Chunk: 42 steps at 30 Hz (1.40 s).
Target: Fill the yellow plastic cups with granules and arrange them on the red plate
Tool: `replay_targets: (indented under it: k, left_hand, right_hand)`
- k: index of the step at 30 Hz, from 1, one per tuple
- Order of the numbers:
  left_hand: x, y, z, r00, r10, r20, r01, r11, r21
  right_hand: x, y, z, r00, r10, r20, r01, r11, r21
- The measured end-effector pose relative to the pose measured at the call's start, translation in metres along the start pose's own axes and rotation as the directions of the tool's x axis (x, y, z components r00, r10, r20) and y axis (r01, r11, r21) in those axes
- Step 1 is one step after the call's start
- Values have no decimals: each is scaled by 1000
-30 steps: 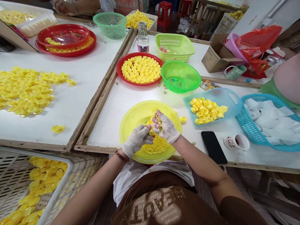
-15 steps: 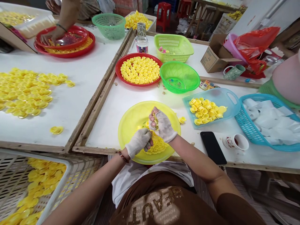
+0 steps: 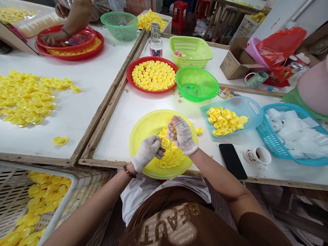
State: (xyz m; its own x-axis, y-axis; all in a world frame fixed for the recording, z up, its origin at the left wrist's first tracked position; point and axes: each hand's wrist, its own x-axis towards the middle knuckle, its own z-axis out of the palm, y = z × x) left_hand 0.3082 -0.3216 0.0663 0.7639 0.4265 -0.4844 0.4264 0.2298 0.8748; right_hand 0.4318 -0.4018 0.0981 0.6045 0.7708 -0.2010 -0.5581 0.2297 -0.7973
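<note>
Both my hands wear white fingerless gloves and are over a yellow basin [image 3: 139,136]. Between the thumb and fingers of my left hand [image 3: 150,151] is a small yellow cup [image 3: 165,142]. My right hand [image 3: 182,135] is closed around a clump of small yellow pieces [image 3: 174,131], just right of the cup. More yellow cups [image 3: 164,131] lie in the basin behind my fingers, and a heap of small yellow pieces [image 3: 170,159] lies in its near part.
A red tray [image 3: 129,77] of yellow cups and a green bowl [image 3: 197,82] stand behind the basin. To the right are a blue tray [image 3: 249,114] of yellow parts, a black phone [image 3: 232,161], a mug [image 3: 263,154] and a blue basket [image 3: 276,141]. Another person's hand [image 3: 55,37] is over red trays.
My left hand has drawn slightly left, and the yellow cup in its fingers now shows. My right hand has shifted a little right. The other person's hand has moved slightly left.
</note>
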Motion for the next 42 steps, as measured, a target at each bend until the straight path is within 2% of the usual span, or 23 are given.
replay_targets:
  k: [3, 8, 12, 15, 19, 22, 24, 26, 31, 33, 37, 39, 42]
  left_hand:
    - [0, -3, 0, 999, 49, -17, -49, 998, 32]
    - [1, -4, 4, 998, 66, -24, -65, 996, 57]
    - [0, -4, 2, 998, 59, -27, -59, 998, 33]
    - [-1, -4, -5, 997, 63, -34, -63, 998, 9]
    - [-2, -4, -13, 988, 122, -99, -116, 992, 55]
    - [-5, -3, -13, 939, 298, -173, -251, 935, 249]
    - [-7, -2, -11, 909, 378, -175, -305, 890, 340]
    - [-8, 0, -9, 913, 368, -175, -300, 898, 321]
    - [-6, 2, -14, 957, 222, -184, -202, 972, 123]
    - [-4, 1, -16, 966, 200, -165, -189, 979, 78]
    - [-3, 0, -14, 976, 175, -132, -172, 985, 33]
    - [-3, -2, -15, 975, 186, -125, -181, 982, 50]
    - [-7, -6, -19, 932, 326, -156, -294, 935, 197]
  right_hand:
    - [-3, 1, 3, 999, -34, 12, 34, 999, -27]
    - [-2, 18, 9, 986, -151, 67, 156, 985, -70]
    - [1, 13, 5, 998, -69, 13, 69, 997, -32]
    - [-1, 2, -4, 1000, 13, 16, -13, 999, -38]
    - [-12, 3, -23, 994, 107, 36, -92, 953, -288]
    - [-21, 15, -31, 988, 143, 50, -98, 854, -511]
    - [-24, 21, -32, 983, 168, 73, -88, 784, -614]
    - [-26, 22, -33, 975, 197, 102, -83, 750, -657]
    - [-29, 11, -37, 921, 315, 230, -153, 833, -532]
    - [-29, 11, -37, 933, 282, 222, -119, 825, -552]
    - [-26, 19, -33, 976, 187, 114, -80, 787, -611]
    - [-24, 22, -30, 976, 201, 80, -120, 809, -576]
    - [-23, 20, -29, 968, 250, 40, -197, 844, -498]
